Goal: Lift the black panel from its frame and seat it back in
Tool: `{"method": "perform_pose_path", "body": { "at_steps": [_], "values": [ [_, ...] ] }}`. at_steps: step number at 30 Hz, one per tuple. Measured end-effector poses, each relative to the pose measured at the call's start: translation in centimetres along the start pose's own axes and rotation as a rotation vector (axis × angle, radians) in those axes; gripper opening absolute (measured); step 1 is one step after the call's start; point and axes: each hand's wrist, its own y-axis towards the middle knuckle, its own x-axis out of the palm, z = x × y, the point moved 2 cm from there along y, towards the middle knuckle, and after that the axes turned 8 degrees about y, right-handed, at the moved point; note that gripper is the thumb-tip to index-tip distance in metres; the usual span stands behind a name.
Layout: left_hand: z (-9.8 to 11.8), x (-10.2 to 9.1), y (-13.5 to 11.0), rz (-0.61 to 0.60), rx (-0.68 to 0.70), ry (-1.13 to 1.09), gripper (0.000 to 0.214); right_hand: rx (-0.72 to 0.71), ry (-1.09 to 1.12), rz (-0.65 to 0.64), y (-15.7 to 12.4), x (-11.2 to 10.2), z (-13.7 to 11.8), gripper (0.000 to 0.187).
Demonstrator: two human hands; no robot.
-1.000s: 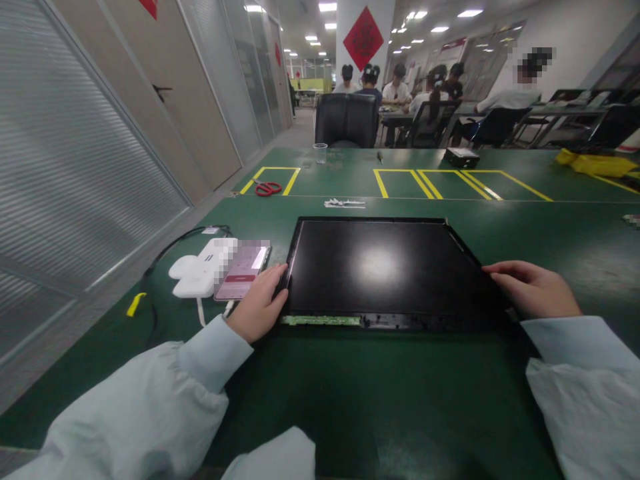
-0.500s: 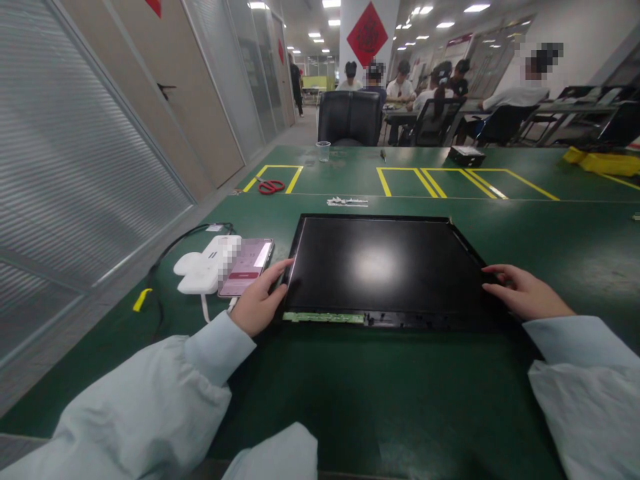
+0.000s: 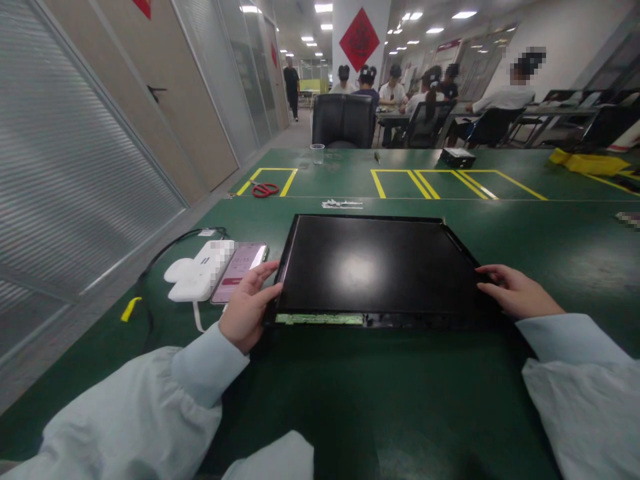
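A black flat display panel [image 3: 370,267] lies on the green table [image 3: 350,400], its near edge showing a strip of green circuit board [image 3: 320,319]. My left hand [image 3: 247,307] grips the panel's near left corner, thumb on top and fingers curled at the edge. At the near right edge my right hand [image 3: 515,293] holds the panel, fingers bent over its frame. Both arms wear pale blue sleeves.
Left of the panel lie a phone [image 3: 237,270], a white charger block [image 3: 193,280] with a black cable [image 3: 165,250] and a yellow clip [image 3: 129,309]. Farther back: red scissors [image 3: 264,190], a plastic cup [image 3: 317,153], small parts [image 3: 343,203], yellow floor-tape boxes. Several people sit beyond.
My left hand has slid slightly down the panel's left edge toward the corner. The view shifted a little; the panel stays flat on the table.
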Motion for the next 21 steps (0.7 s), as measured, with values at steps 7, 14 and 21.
{"method": "perform_pose_path", "body": {
  "at_steps": [7,14,21],
  "values": [
    [1.6,1.3,-0.6,0.076,-0.165,-0.148,0.042,0.136,0.063,-0.075,-0.4,-0.6,-1.4,0.060],
    [1.5,1.2,-0.7,0.052,-0.204,-0.194,0.055,0.139,0.053,-0.088,-0.3,-0.6,-0.9,0.059],
    [1.0,0.9,-0.7,-0.072,-0.228,-0.132,0.070,0.105,0.075,-0.066,-0.1,-0.5,-0.7,0.054]
  ]
}}
